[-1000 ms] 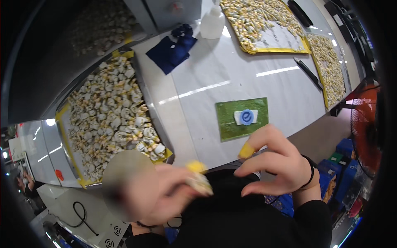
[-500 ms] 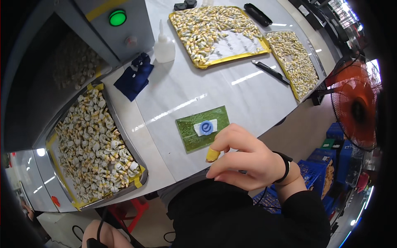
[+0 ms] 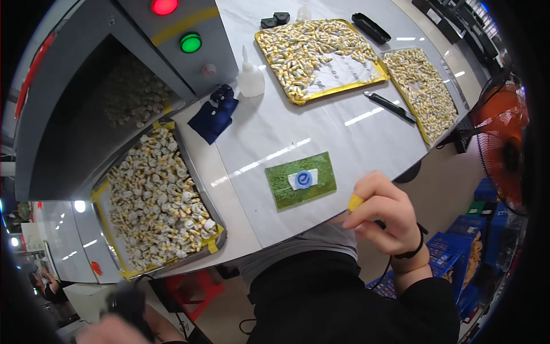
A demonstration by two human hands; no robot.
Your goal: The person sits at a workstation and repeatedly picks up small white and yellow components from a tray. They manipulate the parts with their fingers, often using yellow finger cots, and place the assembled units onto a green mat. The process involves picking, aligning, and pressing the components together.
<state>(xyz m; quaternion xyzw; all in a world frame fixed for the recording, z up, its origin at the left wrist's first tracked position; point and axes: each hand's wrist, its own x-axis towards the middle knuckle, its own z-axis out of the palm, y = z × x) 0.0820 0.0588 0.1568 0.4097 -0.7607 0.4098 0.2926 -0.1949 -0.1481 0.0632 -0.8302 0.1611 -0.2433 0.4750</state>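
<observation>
glossy and pale, our desk (image 3: pixel 246 198) carries a green pad (image 3: pixel 286 198) with a blue disc (image 3: pixel 303 179), left of our right hand (image 3: pixel 392 215); its fingers curl, but we cannot tell whether they grip anything. our left hand (image 3: pixel 112 331) is too blurred to judge. bumping the near tray (image 3: pixel 220 230) could spill it. liner (image 3: pixel 344 71) print is illegible.

Single head-worn fisheye, left one of a side-by-side pair. It's sitting above the wearer's black-clothed torso (image 3: pixel 309 304), facing down and forward. White glossy tabletop (image 3: pixel 298 129) is filling the middle, running aslant; straight edges are bending toward the dark rim. Bare right hand with yellow-wrapped fingertip (image 3: pixel 387 215) is showing close; grey metal machine cabinet (image 3: pixel 195 28) is standing farther off, upper left.
</observation>
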